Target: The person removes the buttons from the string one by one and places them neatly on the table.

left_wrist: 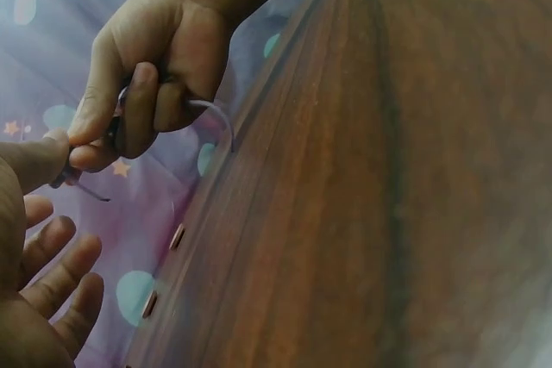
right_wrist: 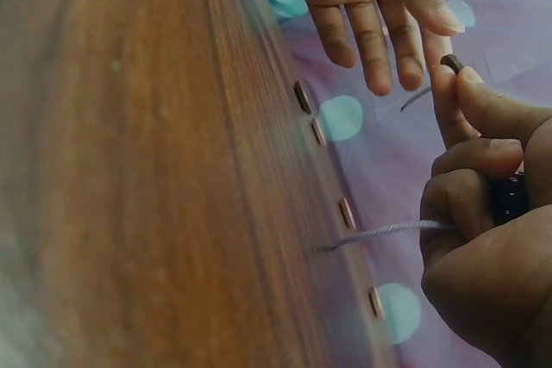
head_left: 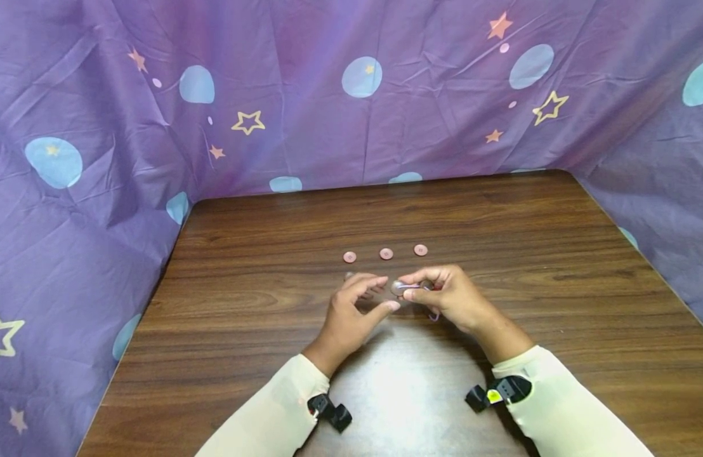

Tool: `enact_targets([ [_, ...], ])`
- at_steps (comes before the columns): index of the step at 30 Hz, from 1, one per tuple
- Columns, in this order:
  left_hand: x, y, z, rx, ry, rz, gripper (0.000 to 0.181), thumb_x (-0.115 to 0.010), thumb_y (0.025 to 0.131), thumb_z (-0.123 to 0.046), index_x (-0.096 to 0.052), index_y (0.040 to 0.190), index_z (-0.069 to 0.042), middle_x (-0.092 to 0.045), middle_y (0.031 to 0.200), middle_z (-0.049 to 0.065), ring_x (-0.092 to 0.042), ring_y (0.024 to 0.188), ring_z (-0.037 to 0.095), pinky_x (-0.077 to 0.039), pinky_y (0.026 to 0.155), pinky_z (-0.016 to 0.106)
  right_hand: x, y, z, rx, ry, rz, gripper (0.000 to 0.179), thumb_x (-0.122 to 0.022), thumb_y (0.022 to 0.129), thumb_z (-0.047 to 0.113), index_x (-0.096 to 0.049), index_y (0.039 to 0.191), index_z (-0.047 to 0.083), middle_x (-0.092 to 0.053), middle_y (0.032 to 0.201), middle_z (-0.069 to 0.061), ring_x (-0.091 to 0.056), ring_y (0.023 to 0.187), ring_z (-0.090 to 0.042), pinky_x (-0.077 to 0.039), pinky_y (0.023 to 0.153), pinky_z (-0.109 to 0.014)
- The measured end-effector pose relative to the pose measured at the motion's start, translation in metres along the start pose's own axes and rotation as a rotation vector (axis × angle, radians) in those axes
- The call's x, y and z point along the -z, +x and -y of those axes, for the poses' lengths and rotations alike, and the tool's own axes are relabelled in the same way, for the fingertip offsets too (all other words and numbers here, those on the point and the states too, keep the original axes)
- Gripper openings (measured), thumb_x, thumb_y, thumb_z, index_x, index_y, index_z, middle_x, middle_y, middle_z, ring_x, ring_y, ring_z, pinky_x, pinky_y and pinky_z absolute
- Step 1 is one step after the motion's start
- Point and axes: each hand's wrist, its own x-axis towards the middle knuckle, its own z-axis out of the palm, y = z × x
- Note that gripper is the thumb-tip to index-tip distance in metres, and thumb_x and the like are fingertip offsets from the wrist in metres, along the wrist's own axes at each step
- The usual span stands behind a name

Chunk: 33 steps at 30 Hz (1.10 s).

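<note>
My right hand (head_left: 451, 298) pinches a brown button (right_wrist: 451, 64) between thumb and forefinger. A short end of lilac cord (right_wrist: 416, 97) sticks out beside the button. More of the cord (head_left: 434, 316) hangs from under the curled fingers, which also enclose something dark (right_wrist: 509, 199), mostly hidden. My left hand (head_left: 354, 311) is just left of the button, thumb and forefinger apart and the other fingers spread loosely. In the left wrist view its thumb (left_wrist: 39, 159) overlaps the button. A second brown button (head_left: 349, 275) lies on the table, partly covered by the left hand.
Three pink buttons lie in a row beyond the hands: a left one (head_left: 349, 257), a middle one (head_left: 386, 254) and a right one (head_left: 420, 250). The brown wooden table (head_left: 243, 241) ends at a purple curtain (head_left: 306, 101) behind and at both sides.
</note>
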Motion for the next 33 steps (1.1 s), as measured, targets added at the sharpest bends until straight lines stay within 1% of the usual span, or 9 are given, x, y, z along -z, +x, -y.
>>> enact_targets([
  [4,-0.0021,-0.0005,-0.0005,0.0,-0.019,-0.008,0.04,-0.082,0.081,-0.019,-0.07,0.115,-0.002,-0.069,0.112,0.011,-0.066,0.1,0.028,-0.058,0.086,0.042,-0.0012,-0.0005,0.0007,0.005,0.017,0.018,0.027,-0.077,0.082,0.006,-0.072,0.106,-0.004,-0.075,0.079,0.012,-0.047,0.043,-0.007,-0.041,0.037,-0.03],
  [7,-0.0026,-0.0008,-0.0007,-0.002,-0.017,-0.011,0.039,-0.082,0.08,-0.019,-0.07,0.114,-0.002,-0.07,0.111,0.009,-0.067,0.099,0.029,-0.058,0.085,0.042,-0.0019,-0.0009,0.001,0.007,0.032,0.029,0.028,-0.078,0.082,0.007,-0.072,0.106,-0.005,-0.075,0.076,0.008,-0.047,0.042,-0.006,-0.04,0.036,-0.03],
  [11,-0.0024,-0.0014,-0.0016,0.006,0.004,-0.005,0.038,-0.082,0.08,-0.021,-0.071,0.113,-0.005,-0.07,0.11,0.006,-0.068,0.097,0.027,-0.058,0.084,0.04,-0.0024,-0.0014,0.0011,0.002,0.045,0.029,0.027,-0.078,0.081,0.007,-0.071,0.104,-0.006,-0.074,0.074,0.006,-0.046,0.042,-0.005,-0.039,0.036,-0.026],
  [14,-0.0023,-0.0019,-0.0018,0.014,0.01,0.004,0.036,-0.081,0.081,-0.021,-0.072,0.113,-0.007,-0.071,0.109,0.006,-0.068,0.098,0.026,-0.057,0.085,0.039,-0.0026,-0.0016,0.0011,-0.005,0.05,0.029,0.025,-0.078,0.081,0.008,-0.072,0.102,-0.005,-0.075,0.076,0.008,-0.046,0.042,-0.005,-0.039,0.037,-0.025],
  [19,-0.0022,-0.0017,-0.0025,0.016,0.013,0.01,0.032,-0.08,0.082,-0.02,-0.073,0.111,-0.008,-0.071,0.108,0.006,-0.068,0.098,0.024,-0.057,0.086,0.038,-0.0024,-0.0019,0.0014,-0.016,0.064,0.042,0.023,-0.078,0.082,0.008,-0.073,0.101,-0.003,-0.075,0.078,0.009,-0.045,0.042,-0.005,-0.038,0.037,-0.024],
  [24,-0.0026,-0.0019,-0.0034,0.023,0.011,0.009,0.029,-0.08,0.083,-0.019,-0.073,0.109,-0.009,-0.072,0.107,0.005,-0.068,0.099,0.022,-0.057,0.086,0.038,-0.0027,-0.0016,-0.0002,-0.007,0.069,0.041,0.02,-0.078,0.082,0.008,-0.075,0.099,0.0,-0.076,0.078,0.009,-0.045,0.043,-0.005,-0.037,0.037,-0.024],
  [28,-0.0034,-0.002,-0.0033,0.024,0.008,0.006,0.027,-0.08,0.084,-0.019,-0.073,0.109,-0.011,-0.072,0.105,0.004,-0.067,0.098,0.02,-0.057,0.083,0.039,-0.0033,-0.0013,-0.0007,0.005,0.077,0.038,0.017,-0.079,0.081,0.008,-0.076,0.097,0.002,-0.075,0.077,0.007,-0.045,0.043,-0.004,-0.038,0.038,-0.022],
  [33,-0.0039,-0.0018,-0.0029,0.04,0.001,0.004,0.026,-0.079,0.085,-0.02,-0.073,0.109,-0.013,-0.072,0.103,0.003,-0.067,0.096,0.021,-0.057,0.079,0.041,-0.003,-0.0018,0.0006,0.016,0.088,0.043,0.016,-0.079,0.081,0.01,-0.077,0.096,0.004,-0.075,0.077,0.006,-0.046,0.044,-0.004,-0.038,0.038,-0.021],
])
